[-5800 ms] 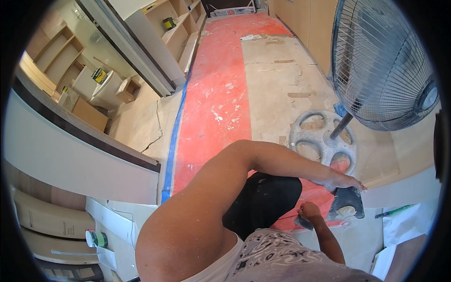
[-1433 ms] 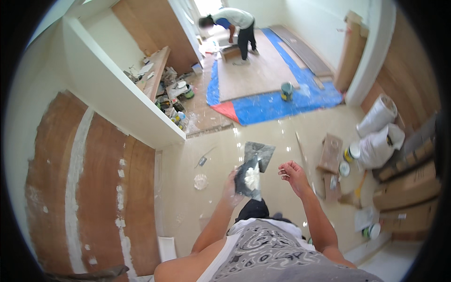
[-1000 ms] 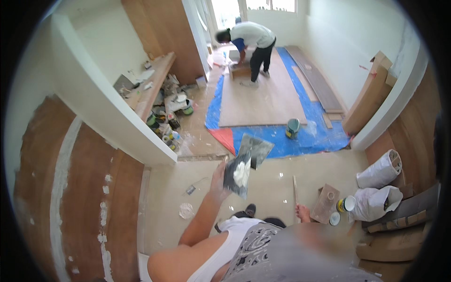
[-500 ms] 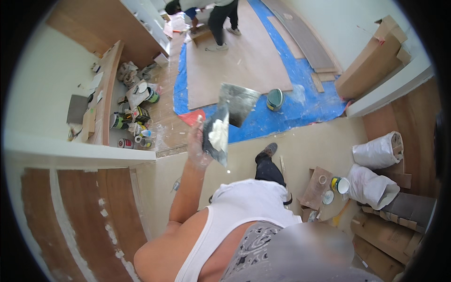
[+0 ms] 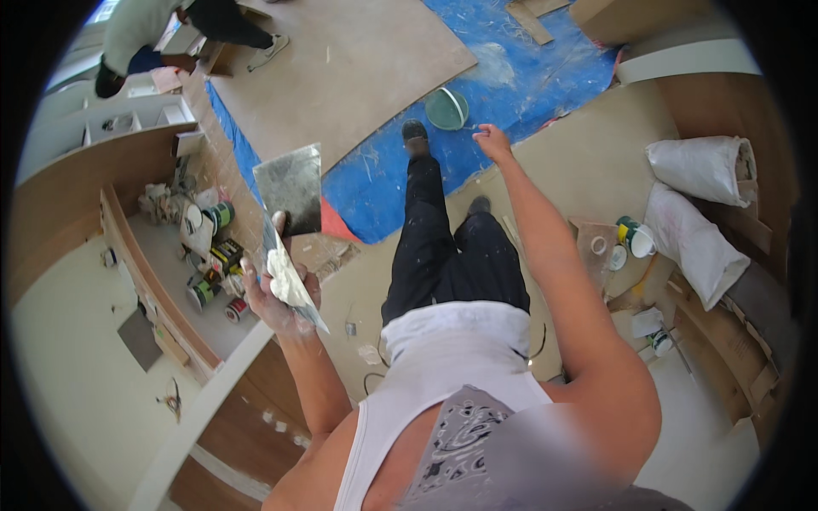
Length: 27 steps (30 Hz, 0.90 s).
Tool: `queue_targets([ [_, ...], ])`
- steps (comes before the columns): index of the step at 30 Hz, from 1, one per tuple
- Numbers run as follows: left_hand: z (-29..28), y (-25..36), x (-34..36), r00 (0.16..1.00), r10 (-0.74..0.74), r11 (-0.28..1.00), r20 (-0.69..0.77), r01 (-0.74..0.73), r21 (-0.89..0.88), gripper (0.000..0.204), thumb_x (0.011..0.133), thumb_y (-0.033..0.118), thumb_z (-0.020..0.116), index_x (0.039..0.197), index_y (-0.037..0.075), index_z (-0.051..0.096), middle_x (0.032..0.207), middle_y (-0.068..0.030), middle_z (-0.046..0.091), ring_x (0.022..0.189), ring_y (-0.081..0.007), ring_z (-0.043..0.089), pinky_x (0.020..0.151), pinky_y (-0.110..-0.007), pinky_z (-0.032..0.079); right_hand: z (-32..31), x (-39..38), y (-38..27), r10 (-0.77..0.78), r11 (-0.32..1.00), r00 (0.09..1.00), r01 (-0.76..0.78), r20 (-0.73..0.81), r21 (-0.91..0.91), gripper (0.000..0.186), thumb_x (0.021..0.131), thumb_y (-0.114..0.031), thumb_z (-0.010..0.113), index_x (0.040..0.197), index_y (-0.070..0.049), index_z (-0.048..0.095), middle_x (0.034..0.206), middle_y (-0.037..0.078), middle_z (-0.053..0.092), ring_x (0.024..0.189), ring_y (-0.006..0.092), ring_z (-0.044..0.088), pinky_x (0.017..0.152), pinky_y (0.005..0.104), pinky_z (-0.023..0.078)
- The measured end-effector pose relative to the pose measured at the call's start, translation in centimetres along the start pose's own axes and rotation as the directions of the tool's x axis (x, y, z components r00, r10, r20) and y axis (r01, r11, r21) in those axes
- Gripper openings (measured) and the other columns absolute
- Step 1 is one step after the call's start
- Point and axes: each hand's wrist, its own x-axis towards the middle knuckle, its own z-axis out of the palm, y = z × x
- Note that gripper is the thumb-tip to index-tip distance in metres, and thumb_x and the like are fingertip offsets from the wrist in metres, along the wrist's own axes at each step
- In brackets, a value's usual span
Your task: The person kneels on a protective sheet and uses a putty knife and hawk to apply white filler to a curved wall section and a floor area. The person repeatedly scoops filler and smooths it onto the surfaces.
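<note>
My left hand [image 5: 277,298] is closed around two wide metal putty knives, held in front of me on the left. One putty knife [image 5: 307,305] is seen nearly edge-on, with a lump of white putty [image 5: 287,277] on it. Beyond it sticks out the other one's broad, smeared square blade [image 5: 294,183]; the handles are mostly hidden. My right hand [image 5: 492,145] reaches forward with nothing in it, its fingers loosely bent and apart. Just to its left, not touched by it, a green bucket [image 5: 446,111] with a pale handle stands on the blue sheet.
Blue plastic sheeting [image 5: 375,187] and a large tan board [image 5: 332,68] cover the floor ahead. A co-worker [image 5: 145,34] bends down at the far left. Paint cans [image 5: 204,289] crowd the left side. White sacks [image 5: 694,243], cardboard [image 5: 724,332] and an open can [image 5: 635,237] lie right.
One of my feet has stepped forward onto the blue sheet by the bucket. My right arm has come into view, stretched toward the bucket. My left hand still holds the putty knives, lower left.
</note>
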Motion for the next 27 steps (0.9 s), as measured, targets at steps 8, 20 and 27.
queue_targets([
  [8, -4.6, -4.0, 19.9, 0.978, -0.145, 0.989, -0.148, 0.149, 0.011, 0.075, 0.091, 0.049, 0.047, 0.143, -0.002, 0.028, 0.123, -0.0062, 0.056, 0.047, -0.0063, 0.045, 0.037, -0.021, 0.031, 11.9, 14.5, -0.4, 0.329, 0.837, 0.936, -0.349, -0.124, -0.422, 0.094, 0.064, -0.042, 0.081, 0.138, -0.007, 0.035, 0.137, 0.016, 0.045, 0.124, 0.0322, 0.047, 0.100, 0.0421, 0.042],
  [20, 3.6, 4.1, 39.2, 0.920, -0.176, 0.982, -0.349, 0.187, -0.004, 0.056, 0.091, 0.043, 0.051, 0.123, -0.002, 0.049, 0.107, -0.0151, 0.063, 0.087, -0.0218, 0.067, 0.071, -0.034, 0.058, 1.9, 17.4, -3.2, 0.338, 0.940, 0.895, -0.335, 0.292, -0.060, 0.031, 0.082, -0.034, 0.069, 0.088, -0.005, 0.064, 0.080, 0.007, 0.064, 0.076, 0.0158, 0.059, 0.067, 0.0350, 0.047],
  [27, 15.7, 11.6, 48.5, 0.969, -0.201, 0.979, -0.143, 0.202, -0.008, 0.035, 0.093, 0.030, 0.057, 0.110, -0.001, 0.055, 0.098, -0.0100, 0.065, 0.081, -0.0173, 0.067, 0.075, -0.031, 0.056, -10.2, 12.1, -13.6, 0.462, 0.855, 0.886, -0.460, 0.052, 0.240, 0.029, 0.081, -0.011, 0.069, 0.103, -0.004, 0.052, 0.084, 0.004, 0.061, 0.072, 0.0150, 0.060, 0.065, 0.0279, 0.048],
])
